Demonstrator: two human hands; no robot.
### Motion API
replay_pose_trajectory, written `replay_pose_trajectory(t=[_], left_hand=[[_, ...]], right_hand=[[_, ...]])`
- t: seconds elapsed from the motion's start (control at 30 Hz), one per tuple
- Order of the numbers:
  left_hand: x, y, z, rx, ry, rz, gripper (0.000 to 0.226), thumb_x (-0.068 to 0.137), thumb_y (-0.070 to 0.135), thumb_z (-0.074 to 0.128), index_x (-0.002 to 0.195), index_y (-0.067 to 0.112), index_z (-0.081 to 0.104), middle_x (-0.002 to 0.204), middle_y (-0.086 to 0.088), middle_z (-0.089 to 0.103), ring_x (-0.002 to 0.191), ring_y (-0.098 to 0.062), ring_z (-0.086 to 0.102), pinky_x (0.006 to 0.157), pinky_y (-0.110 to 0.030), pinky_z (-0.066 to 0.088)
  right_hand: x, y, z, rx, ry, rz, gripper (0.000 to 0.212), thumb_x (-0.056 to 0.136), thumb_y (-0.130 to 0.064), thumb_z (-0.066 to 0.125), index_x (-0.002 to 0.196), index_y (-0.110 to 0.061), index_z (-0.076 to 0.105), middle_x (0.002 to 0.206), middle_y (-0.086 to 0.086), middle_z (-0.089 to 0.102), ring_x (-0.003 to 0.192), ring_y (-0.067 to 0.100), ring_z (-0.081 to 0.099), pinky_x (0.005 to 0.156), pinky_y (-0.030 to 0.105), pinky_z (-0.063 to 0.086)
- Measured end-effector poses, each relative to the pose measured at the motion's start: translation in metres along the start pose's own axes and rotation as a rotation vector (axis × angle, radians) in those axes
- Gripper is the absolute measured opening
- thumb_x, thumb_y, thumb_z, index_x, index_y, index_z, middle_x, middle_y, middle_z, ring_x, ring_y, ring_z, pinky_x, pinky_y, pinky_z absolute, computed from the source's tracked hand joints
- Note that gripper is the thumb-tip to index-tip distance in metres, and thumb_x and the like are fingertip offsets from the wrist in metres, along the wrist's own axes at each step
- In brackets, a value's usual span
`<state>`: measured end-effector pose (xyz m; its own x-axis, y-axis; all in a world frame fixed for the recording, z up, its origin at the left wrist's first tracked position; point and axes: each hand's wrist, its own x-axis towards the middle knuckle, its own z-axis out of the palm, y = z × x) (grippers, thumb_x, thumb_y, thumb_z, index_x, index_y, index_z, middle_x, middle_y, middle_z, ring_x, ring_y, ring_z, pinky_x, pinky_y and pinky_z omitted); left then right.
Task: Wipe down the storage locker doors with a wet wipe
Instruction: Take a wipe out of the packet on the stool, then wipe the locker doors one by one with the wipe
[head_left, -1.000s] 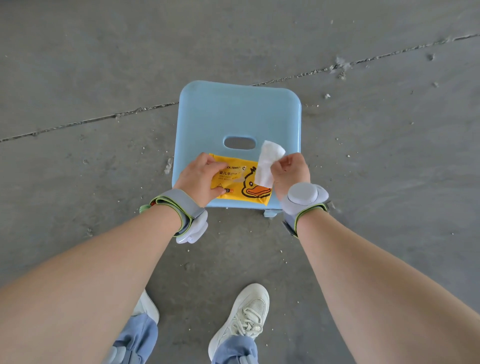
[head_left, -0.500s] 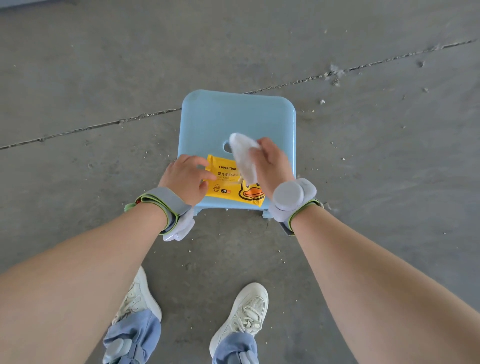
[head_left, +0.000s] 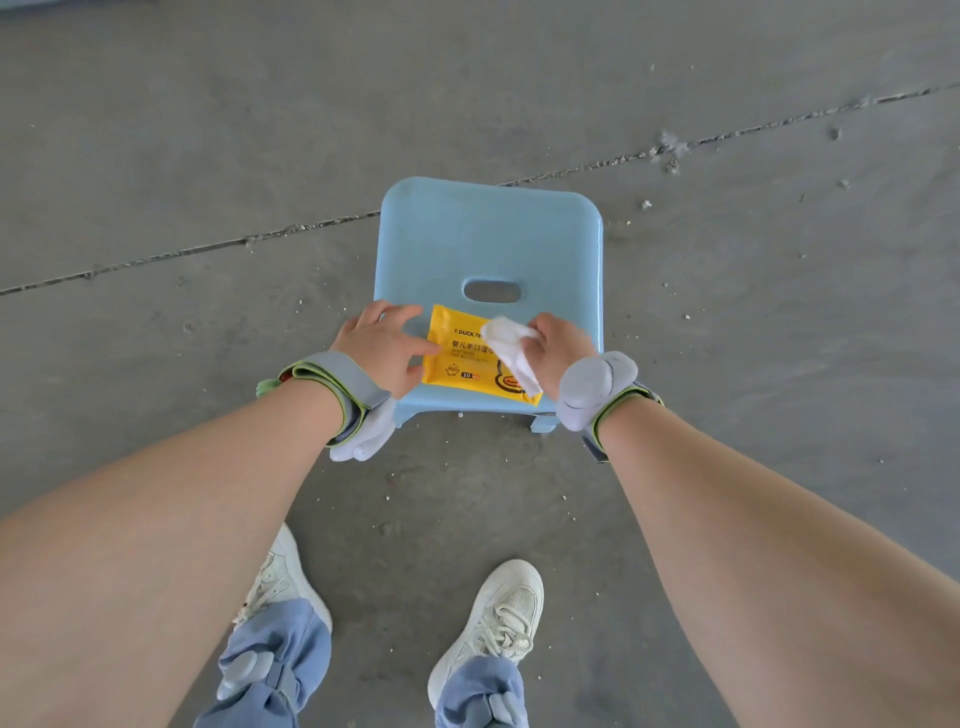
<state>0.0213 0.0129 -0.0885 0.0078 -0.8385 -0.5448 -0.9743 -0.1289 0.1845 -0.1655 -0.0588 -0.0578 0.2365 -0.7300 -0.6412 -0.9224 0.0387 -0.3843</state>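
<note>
Right now you are looking straight down at a light blue plastic stool (head_left: 467, 234) standing on a grey concrete floor (head_left: 208, 130), with a long crack (head_left: 727, 137) running across the floor behind it. Your yellow wet wipe packet (head_left: 462, 358), printed with a duck, lies flat on the near part of the stool seat, just in front of the oval handle slot (head_left: 492, 291). Your left hand (head_left: 382, 348) rests at the packet's left edge, fingers loosely spread, with the thumb and a fingertip touching the packet and pressing it against the seat. Your right hand (head_left: 558, 345) is over the packet's right side, its fingers pinched together on a white wet wipe (head_left: 511, 351) that hangs crumpled above the duck print. You cannot tell whether the wipe is fully free of the packet. Both wrists carry grey straps with green edging, each with a pale rounded unit attached. Below, your two whitish sneakers (head_left: 493, 618) stand on the floor near the stool, with blue trouser cuffs over them. The locker doors are out of view.
</note>
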Motion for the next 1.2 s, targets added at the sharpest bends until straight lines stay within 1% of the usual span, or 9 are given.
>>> replay_pose_trajectory(t=[0.13, 0.27, 0.33, 0.43, 0.53, 0.7, 0.83, 1.03, 1.2], left_hand=[[-0.006, -0.011, -0.026, -0.121, 0.124, -0.068, 0.045, 0.093, 0.026, 0.051, 0.138, 0.03, 0.046, 0.154, 0.0, 0.021, 0.14, -0.023, 0.012, 0.107, -0.038, 0.025], [-0.016, -0.024, -0.073, -0.175, 0.19, -0.102, 0.044, 0.093, 0.025, 0.053, 0.136, 0.027, 0.049, 0.153, -0.001, 0.025, 0.14, -0.022, 0.012, 0.108, -0.037, 0.022], [-0.022, -0.029, -0.105, -0.193, 0.228, -0.107, 0.043, 0.093, 0.026, 0.052, 0.136, 0.026, 0.049, 0.153, -0.002, 0.024, 0.141, -0.022, 0.012, 0.108, -0.037, 0.022], [-0.036, -0.04, -0.168, -0.203, 0.294, -0.098, 0.044, 0.094, 0.027, 0.051, 0.138, 0.025, 0.047, 0.154, -0.003, 0.022, 0.141, -0.023, 0.01, 0.109, -0.039, 0.023], [-0.052, -0.053, -0.225, -0.201, 0.354, -0.086, 0.045, 0.095, 0.028, 0.05, 0.139, 0.023, 0.045, 0.154, -0.003, 0.021, 0.141, -0.022, 0.009, 0.109, -0.04, 0.022], [-0.079, -0.075, -0.288, -0.196, 0.408, -0.073, 0.044, 0.095, 0.029, 0.05, 0.138, 0.023, 0.045, 0.154, -0.004, 0.021, 0.142, -0.023, 0.01, 0.111, -0.041, 0.02], [-0.1, -0.096, -0.334, -0.185, 0.436, -0.051, 0.041, 0.095, 0.03, 0.05, 0.135, 0.025, 0.05, 0.154, -0.004, 0.023, 0.141, -0.024, 0.01, 0.112, -0.039, 0.018], [-0.134, -0.124, -0.416, -0.177, 0.546, 0.04, 0.025, 0.092, 0.028, 0.054, 0.114, 0.025, 0.066, 0.142, -0.001, 0.041, 0.136, -0.024, 0.02, 0.109, -0.035, 0.02], [-0.159, -0.132, -0.488, -0.114, 0.649, 0.127, 0.023, 0.091, 0.034, 0.057, 0.108, 0.025, 0.07, 0.121, 0.002, 0.06, 0.123, -0.023, 0.04, 0.104, -0.034, 0.027]], right_hand=[[-0.01, -0.008, -0.019, 0.215, 0.185, 0.092, 0.034, 0.093, -0.006, 0.036, 0.125, -0.014, 0.046, 0.095, 0.006, 0.052, 0.083, 0.027, 0.046, 0.068, 0.028, 0.031], [-0.028, -0.034, -0.046, 0.236, 0.22, 0.064, 0.064, 0.09, 0.004, 0.035, 0.146, -0.025, 0.023, 0.136, 0.013, 0.045, 0.113, 0.033, 0.05, 0.077, 0.032, 0.038], [-0.035, -0.054, -0.062, 0.262, 0.243, 0.046, 0.066, 0.092, 0.002, 0.036, 0.148, -0.027, 0.017, 0.142, 0.012, 0.039, 0.114, 0.032, 0.049, 0.077, 0.031, 0.038], [-0.052, -0.098, -0.091, 0.345, 0.341, -0.025, 0.046, 0.099, -0.012, 0.036, 0.143, -0.02, 0.027, 0.13, 0.015, 0.05, 0.095, 0.027, 0.051, 0.069, 0.024, 0.031], [-0.069, -0.144, -0.118, 0.407, 0.402, -0.085, 0.039, 0.098, -0.009, 0.035, 0.137, -0.011, 0.036, 0.118, 0.018, 0.055, 0.095, 0.03, 0.052, 0.074, 0.026, 0.034], [-0.088, -0.2, -0.152, 0.578, 0.417, -0.019, 0.042, 0.095, -0.007, 0.039, 0.135, -0.019, 0.04, 0.083, -0.004, 0.048, 0.077, 0.016, 0.047, 0.07, 0.022, 0.036], [-0.11, -0.244, -0.174, 0.515, 0.46, -0.072, 0.055, 0.09, -0.001, 0.044, 0.141, -0.019, 0.035, 0.094, 0.0, 0.052, 0.083, 0.019, 0.049, 0.075, 0.025, 0.038], [-0.152, -0.314, -0.222, 0.514, 0.472, -0.147, 0.006, 0.087, -0.015, 0.057, 0.09, -0.012, 0.061, 0.07, -0.007, 0.053, 0.07, 0.018, 0.048, 0.055, 0.024, 0.036], [-0.183, -0.365, -0.268, 0.471, 0.455, -0.282, 0.013, 0.091, -0.012, 0.05, 0.083, -0.014, 0.06, 0.064, -0.004, 0.051, 0.061, 0.017, 0.044, 0.055, 0.023, 0.034]])
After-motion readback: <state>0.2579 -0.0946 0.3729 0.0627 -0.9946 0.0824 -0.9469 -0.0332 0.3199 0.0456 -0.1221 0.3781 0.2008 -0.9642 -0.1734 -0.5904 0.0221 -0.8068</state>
